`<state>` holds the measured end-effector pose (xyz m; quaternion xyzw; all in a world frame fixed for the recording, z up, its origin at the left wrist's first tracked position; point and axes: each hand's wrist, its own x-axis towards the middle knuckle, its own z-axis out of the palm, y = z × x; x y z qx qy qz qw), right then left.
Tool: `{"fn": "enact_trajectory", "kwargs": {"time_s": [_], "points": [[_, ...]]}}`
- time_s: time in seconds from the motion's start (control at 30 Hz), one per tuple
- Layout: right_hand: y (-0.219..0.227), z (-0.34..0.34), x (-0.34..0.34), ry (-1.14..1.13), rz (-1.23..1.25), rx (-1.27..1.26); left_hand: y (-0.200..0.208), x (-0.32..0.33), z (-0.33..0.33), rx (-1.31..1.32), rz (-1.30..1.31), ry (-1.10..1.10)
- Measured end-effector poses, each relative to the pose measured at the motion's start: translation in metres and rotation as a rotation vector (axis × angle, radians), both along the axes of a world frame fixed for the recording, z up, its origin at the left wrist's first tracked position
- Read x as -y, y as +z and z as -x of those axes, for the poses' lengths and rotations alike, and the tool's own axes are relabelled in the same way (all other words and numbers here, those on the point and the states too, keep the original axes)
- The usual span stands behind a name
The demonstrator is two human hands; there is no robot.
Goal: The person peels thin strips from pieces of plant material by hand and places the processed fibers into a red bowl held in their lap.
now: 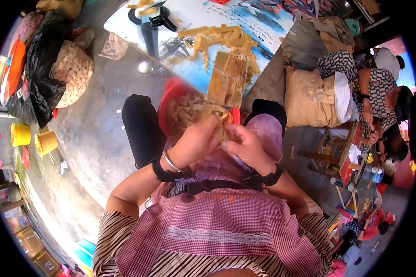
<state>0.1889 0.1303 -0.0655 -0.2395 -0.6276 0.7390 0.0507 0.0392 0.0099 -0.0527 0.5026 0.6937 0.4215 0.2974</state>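
My left hand (195, 141) and my right hand (248, 147) meet in front of my lap. Pinched between the fingertips of both is a small flat tan strip (221, 134), partly covered by the fingers. Just beyond them, between my knees, stands a red basin (163, 107) full of pale tan pieces (182, 111). A flat brown block in clear plastic (226, 78) overhangs the table edge above the basin. More loose tan strips (217, 39) lie heaped on the white and blue table (196, 76).
A black tape dispenser-like tool (159, 21) lies on the table. Left are black bags (44, 69) and yellow buckets (45, 143). To the right stand a tan sack (309, 97) and a wooden stool (328, 152); other people (379, 87) sit beyond.
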Motion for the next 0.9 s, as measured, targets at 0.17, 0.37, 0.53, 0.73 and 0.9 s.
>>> {"fn": "enact_trajectory", "kwargs": {"time_s": [0.17,0.37,0.53,0.73,0.9], "points": [[-0.003,0.002,0.001,-0.007,-0.552,-0.010,0.000,0.001,-0.003,-0.020,0.003,-0.025],[-0.004,-0.004,-0.004,0.115,0.223,0.006,-0.004,0.003,0.002,-0.210,-0.154,0.078],[0.001,-0.007,-0.015,0.174,0.359,0.122,0.002,0.008,-0.003,0.099,-0.143,0.059],[0.006,-0.002,-0.017,0.229,0.310,0.171,-0.004,0.009,-0.001,0.190,-0.103,-0.039],[0.009,-0.015,-0.035,0.082,0.628,0.036,-0.013,0.014,0.006,0.782,-0.182,0.022]]}}
